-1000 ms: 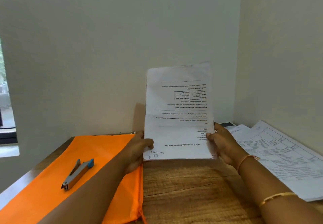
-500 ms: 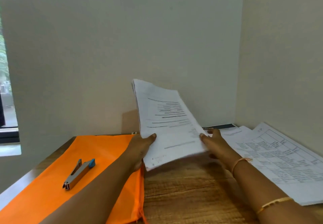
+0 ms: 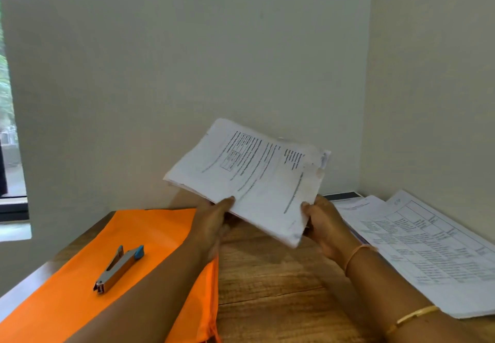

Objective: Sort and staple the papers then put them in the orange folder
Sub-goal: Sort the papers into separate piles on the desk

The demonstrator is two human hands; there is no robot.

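I hold a stack of printed white papers point(image 3: 251, 179) in the air above the wooden table point(image 3: 278, 283), tilted and turned sideways. My left hand point(image 3: 214, 222) grips its lower left edge with the thumb on top. My right hand point(image 3: 324, 222) grips the lower right corner. The orange folder point(image 3: 80, 283) lies flat on the left of the table, partly under my left forearm. A grey stapler point(image 3: 119, 269) with a blue tip lies on the folder.
More printed sheets with tables point(image 3: 428, 251) are spread on the right of the table against the side wall. A dark-edged sheet point(image 3: 341, 196) lies in the back corner. A window point(image 3: 10, 128) is at the far left.
The stack stood upright facing me; both hands have tipped it back and rotated it clockwise, so it now lies slanted with its long side across. Stapler and folder have not moved.
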